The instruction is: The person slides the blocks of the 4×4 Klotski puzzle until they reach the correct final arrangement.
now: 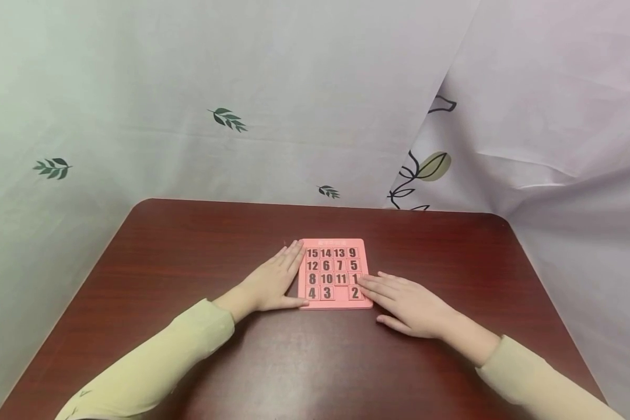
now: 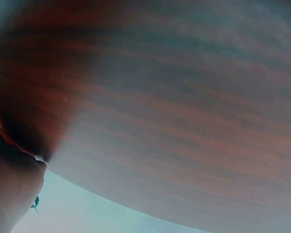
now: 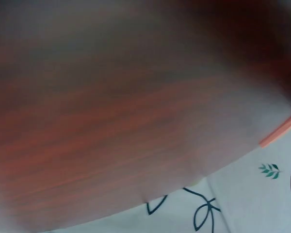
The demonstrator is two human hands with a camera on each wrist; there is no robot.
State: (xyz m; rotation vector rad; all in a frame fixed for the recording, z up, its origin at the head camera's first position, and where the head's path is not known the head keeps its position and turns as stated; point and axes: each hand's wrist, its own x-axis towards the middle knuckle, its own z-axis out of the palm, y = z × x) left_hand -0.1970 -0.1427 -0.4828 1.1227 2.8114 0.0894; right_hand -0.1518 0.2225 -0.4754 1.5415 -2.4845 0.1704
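Observation:
A pink sliding number puzzle [image 1: 341, 294] lies flat on the table, its black-numbered tiles facing up. Its bottom row reads 4, 3, a gap, then 2. My left hand [image 1: 273, 283] rests along the puzzle's left edge, fingers straight toward the upper corner and thumb at the lower left corner. From the right, my right hand [image 1: 412, 306] reaches over the edge with straight fingers, their tips on the 1 tile [image 1: 354, 279]. Its thumb stays apart, over the table. The left wrist view catches part of the left hand [image 2: 14, 189]; the right wrist view catches the puzzle's edge [image 3: 281, 128].
The dark red wooden table [image 1: 315, 361] has rounded far corners. Behind it and at both sides hangs a pale curtain [image 1: 294, 87] with leaf prints. Light green sleeves [image 1: 157, 356] cover both forearms.

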